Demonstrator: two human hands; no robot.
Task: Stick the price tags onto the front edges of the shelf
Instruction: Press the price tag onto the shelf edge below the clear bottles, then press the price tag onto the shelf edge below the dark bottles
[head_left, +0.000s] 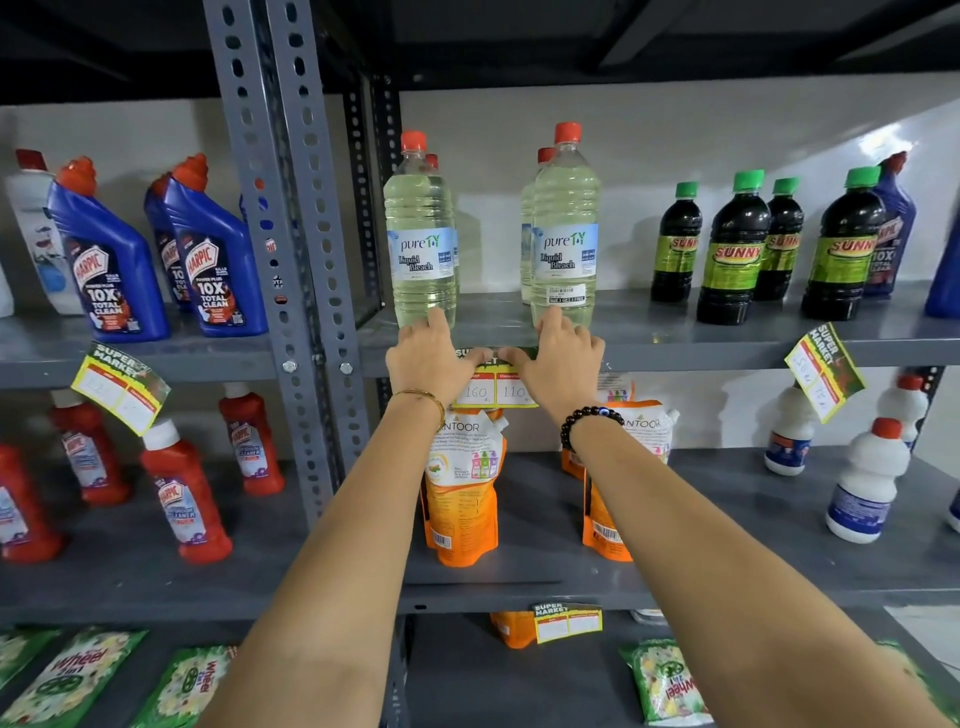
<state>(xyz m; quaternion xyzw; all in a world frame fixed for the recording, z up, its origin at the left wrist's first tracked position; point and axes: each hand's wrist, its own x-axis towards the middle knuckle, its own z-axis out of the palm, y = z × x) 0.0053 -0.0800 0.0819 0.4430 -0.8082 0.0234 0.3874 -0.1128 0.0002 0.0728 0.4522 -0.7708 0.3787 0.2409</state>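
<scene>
A yellow and green price tag reading 160 and 110 lies against the front edge of the grey upper shelf, below two liquid bleach bottles. My left hand presses its upper left corner with the thumb, fingers resting on the shelf top. My right hand does the same at the upper right. Both hands cover the sides of the tag. Other tags hang on shelf edges: one at the left, one at the right, one on the lower shelf edge.
Clear bleach bottles stand just behind my fingers. Dark green-capped bottles are to the right, blue toilet cleaner bottles to the left. Orange refill pouches stand on the shelf below. A perforated grey upright divides the racks.
</scene>
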